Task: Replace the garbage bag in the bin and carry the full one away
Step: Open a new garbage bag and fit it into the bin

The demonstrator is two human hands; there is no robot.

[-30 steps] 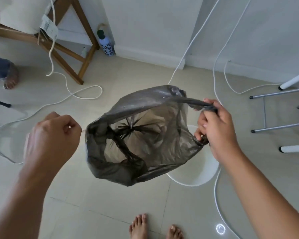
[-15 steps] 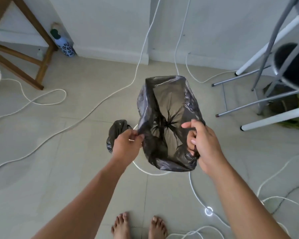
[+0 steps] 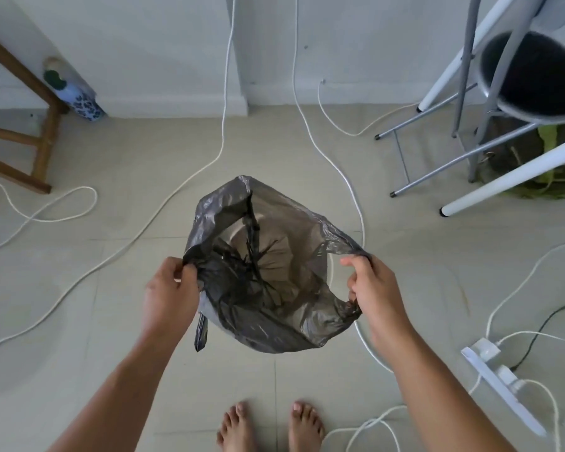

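Observation:
A thin dark grey garbage bag [image 3: 294, 314] hangs open in front of me, its mouth spread wide and its gathered bottom visible inside. My left hand [image 3: 170, 295] pinches the bag's left rim. My right hand [image 3: 372, 288] grips the right rim. Below the bag stands a white round bin [image 3: 371, 349]; only a sliver of its rim shows past the bag on the right. The full bag is not in view.
White cords [image 3: 177, 190] snake across the tiled floor. A power strip [image 3: 499, 383] lies at the right. Metal stool legs [image 3: 437, 164] and a white table leg [image 3: 509, 177] stand at the upper right, a wooden frame [image 3: 43, 148] and a bottle [image 3: 75, 96] at the upper left. My bare feet [image 3: 268, 425] are below.
My left hand took hold of the bag's rim, and both hands pulled apart, spreading the mouth wide. The view swung right, bringing the stool and power strip in.

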